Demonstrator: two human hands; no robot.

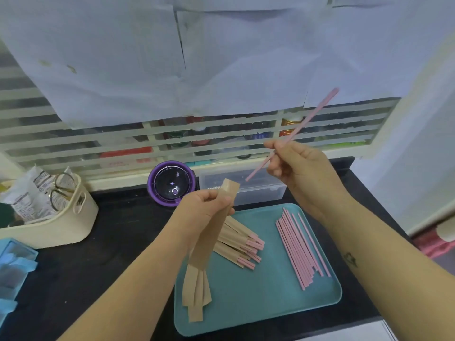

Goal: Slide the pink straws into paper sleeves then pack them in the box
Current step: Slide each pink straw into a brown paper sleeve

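My right hand (pixel 299 166) pinches one pink straw (pixel 312 114), which slants up to the right; its lower tip hangs just above the open top of a brown paper sleeve (pixel 214 227). My left hand (pixel 204 212) grips that sleeve upright over the teal tray (pixel 266 308). On the tray lie several bare pink straws (pixel 301 249) at the right, a fan of sleeved straws (pixel 240 244) in the middle, and loose paper sleeves (pixel 195 294) at the left edge. A clear plastic box (pixel 248 188) stands behind the tray.
A purple round lidded container (pixel 171 183) stands beside the clear box. A cream basket (pixel 56 217) with scissors and packets sits at the left, with a blue container (pixel 12 264) in front of it. The black counter ends at a slatted window covered with paper.
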